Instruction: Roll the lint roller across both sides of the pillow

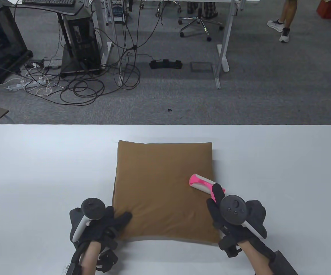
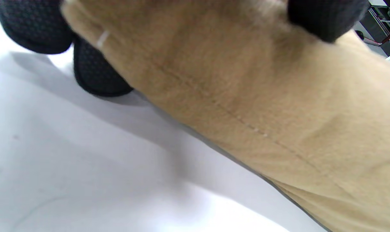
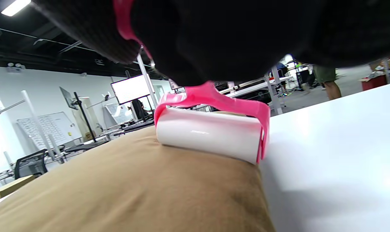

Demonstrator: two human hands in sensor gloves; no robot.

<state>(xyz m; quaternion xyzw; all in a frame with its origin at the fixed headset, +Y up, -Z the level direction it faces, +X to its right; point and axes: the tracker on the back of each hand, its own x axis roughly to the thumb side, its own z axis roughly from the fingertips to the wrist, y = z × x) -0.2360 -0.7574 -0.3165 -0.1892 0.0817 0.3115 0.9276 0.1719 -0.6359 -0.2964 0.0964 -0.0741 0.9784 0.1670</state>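
Observation:
A tan square pillow lies flat on the white table. My left hand holds the pillow's near left corner, thumb on top; in the left wrist view the fingertips sit under the tan pillow fabric. My right hand grips the pink handle of the lint roller. The white roll rests on the pillow near its right edge, in its pink frame.
The table's far edge is beyond the pillow. Bare table lies left and right of the pillow. Past the table are grey carpet, desk legs, cables and an office chair.

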